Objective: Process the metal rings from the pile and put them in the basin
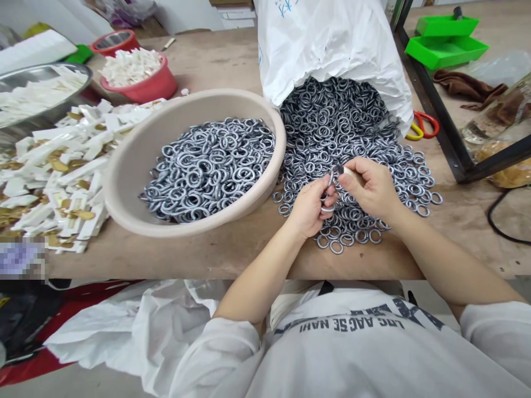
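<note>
My left hand (310, 205) is closed on a grey ring (331, 178), held upright between thumb and forefinger. Another grey ring (327, 209) sits at its curled lower fingers. Close beside it, my right hand (371, 185) pinches a small white piece with a dark tip (342, 171); its exact kind is hard to make out. The dark tip is near the held ring, and I cannot tell whether they touch. Both hands are over a heap of loose grey rings (398, 166) that spreads from a white sack (332, 44) lying on its side.
Left of the hands stands a beige basin (124, 182) holding many similar rings. White and gold-coloured parts (62, 182) are piled farther left, near a red bowl (145, 85). Scissors (427, 124), a dark metal frame (440, 116) and green trays (446, 52) are on the right.
</note>
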Tool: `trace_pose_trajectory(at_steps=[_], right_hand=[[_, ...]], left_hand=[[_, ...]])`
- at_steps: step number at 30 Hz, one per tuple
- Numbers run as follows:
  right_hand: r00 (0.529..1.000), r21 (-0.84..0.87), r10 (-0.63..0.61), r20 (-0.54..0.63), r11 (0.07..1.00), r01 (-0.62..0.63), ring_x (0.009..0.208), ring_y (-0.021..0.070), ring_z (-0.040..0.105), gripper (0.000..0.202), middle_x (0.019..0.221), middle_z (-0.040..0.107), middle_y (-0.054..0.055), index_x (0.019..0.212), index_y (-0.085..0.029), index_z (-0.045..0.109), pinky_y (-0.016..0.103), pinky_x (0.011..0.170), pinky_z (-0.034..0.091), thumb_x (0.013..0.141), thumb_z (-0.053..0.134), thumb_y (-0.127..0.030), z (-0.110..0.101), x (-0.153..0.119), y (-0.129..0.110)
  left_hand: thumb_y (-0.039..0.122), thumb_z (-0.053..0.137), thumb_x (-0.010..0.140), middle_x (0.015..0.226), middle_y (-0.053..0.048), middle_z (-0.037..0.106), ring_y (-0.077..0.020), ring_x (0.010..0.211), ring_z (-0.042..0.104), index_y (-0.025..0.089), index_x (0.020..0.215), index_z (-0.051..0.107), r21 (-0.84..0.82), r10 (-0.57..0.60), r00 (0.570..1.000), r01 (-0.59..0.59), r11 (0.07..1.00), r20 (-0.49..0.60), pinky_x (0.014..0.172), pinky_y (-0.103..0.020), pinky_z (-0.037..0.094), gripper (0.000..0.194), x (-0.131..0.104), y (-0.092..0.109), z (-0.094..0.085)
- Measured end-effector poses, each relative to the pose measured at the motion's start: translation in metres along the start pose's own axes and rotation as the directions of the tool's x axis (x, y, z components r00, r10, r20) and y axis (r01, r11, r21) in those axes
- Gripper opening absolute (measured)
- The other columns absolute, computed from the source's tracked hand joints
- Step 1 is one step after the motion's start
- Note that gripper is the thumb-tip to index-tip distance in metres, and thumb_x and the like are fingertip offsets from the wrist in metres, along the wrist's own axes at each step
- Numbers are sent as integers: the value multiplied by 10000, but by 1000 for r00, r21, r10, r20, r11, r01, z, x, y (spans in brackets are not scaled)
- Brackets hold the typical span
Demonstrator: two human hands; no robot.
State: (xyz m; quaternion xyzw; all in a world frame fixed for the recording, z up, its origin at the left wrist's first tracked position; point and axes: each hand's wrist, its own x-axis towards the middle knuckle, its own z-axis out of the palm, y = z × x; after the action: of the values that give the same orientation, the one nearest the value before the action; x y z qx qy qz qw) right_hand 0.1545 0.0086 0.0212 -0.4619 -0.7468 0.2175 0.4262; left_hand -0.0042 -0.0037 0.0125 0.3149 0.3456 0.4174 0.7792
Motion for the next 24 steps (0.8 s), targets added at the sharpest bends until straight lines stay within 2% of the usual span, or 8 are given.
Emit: trace_pose_trajectory(at_steps=[5, 11, 13, 15, 17, 18, 21, 24], right_hand=[[986, -300, -115, 120, 943, 147, 702, 151, 541, 408, 753, 613, 27, 766, -193, 604, 289, 633, 333, 965, 488, -530, -1, -5, -9], [979, -296, -89, 185, 944, 142, 678, 144, 523, 449, 691, 574, 10, 695, -198, 545, 292, 622, 304, 973, 464, -542, 2, -6, -10], [990, -231, -42, 137, 970, 74, 630, 134, 489, 463, 644, 539, -5, 674, -201, 539, 292, 608, 297, 974, 466, -547, -1, -1, -2], [999, -173, 47, -3, 984, -47, 586, 129, 451, 480, 603, 502, -14, 670, -205, 548, 293, 591, 295, 974, 455, -564, -6, 6, 13], [982, -170, 127, -142, 974, -151, 576, 136, 438, 494, 590, 489, -13, 675, -208, 566, 294, 589, 307, 967, 448, -589, -11, 15, 30], [975, -206, 163, -151, 960, -192, 581, 144, 449, 501, 588, 496, -9, 682, -208, 584, 296, 594, 318, 964, 442, -598, -13, 19, 37], [972, -403, 234, -31, 887, -226, 675, 189, 548, 446, 701, 628, 29, 808, -210, 685, 310, 627, 353, 920, 512, -606, -8, 32, 47], [961, -605, 239, 137, 788, -110, 848, 256, 626, 359, 967, 715, 89, 987, -213, 731, 335, 676, 389, 846, 644, -532, 8, 45, 46]], left_hand=[[421, 645, 849, 532, 79, 375, -27, 390, 269, 192, 731, 443, -33, 41, 996, -44, 999, -77, 377, -156, 158, 328, 0, -1, 0], [393, 646, 848, 532, 85, 362, -22, 391, 251, 193, 735, 436, -19, 27, 997, -28, 999, -68, 379, -153, 150, 311, -2, 3, 2], [366, 649, 834, 528, 84, 359, -21, 397, 246, 188, 714, 433, 1, 15, 999, -15, 1000, -36, 376, -150, 149, 304, -5, 2, 4], [352, 660, 816, 536, 77, 374, -23, 409, 260, 181, 691, 440, 30, -24, 999, 23, 999, 38, 373, -148, 156, 305, -7, -1, 6], [357, 668, 808, 555, 65, 401, -27, 423, 289, 174, 680, 457, 52, -47, 995, 42, 998, 88, 369, -150, 174, 307, -7, -2, 6], [362, 665, 812, 566, 60, 417, -29, 428, 306, 171, 683, 474, 53, -32, 996, 28, 998, 82, 369, -152, 189, 300, -5, -1, 5], [351, 637, 836, 602, 50, 460, -35, 448, 368, 152, 767, 577, 16, 89, 996, -88, 996, -25, 386, -157, 268, 219, 2, 7, -6], [231, 620, 807, 645, 59, 501, -32, 465, 414, 167, 986, 649, -57, 165, 980, -172, 983, -109, 413, -151, 319, 192, 9, 18, -20]])
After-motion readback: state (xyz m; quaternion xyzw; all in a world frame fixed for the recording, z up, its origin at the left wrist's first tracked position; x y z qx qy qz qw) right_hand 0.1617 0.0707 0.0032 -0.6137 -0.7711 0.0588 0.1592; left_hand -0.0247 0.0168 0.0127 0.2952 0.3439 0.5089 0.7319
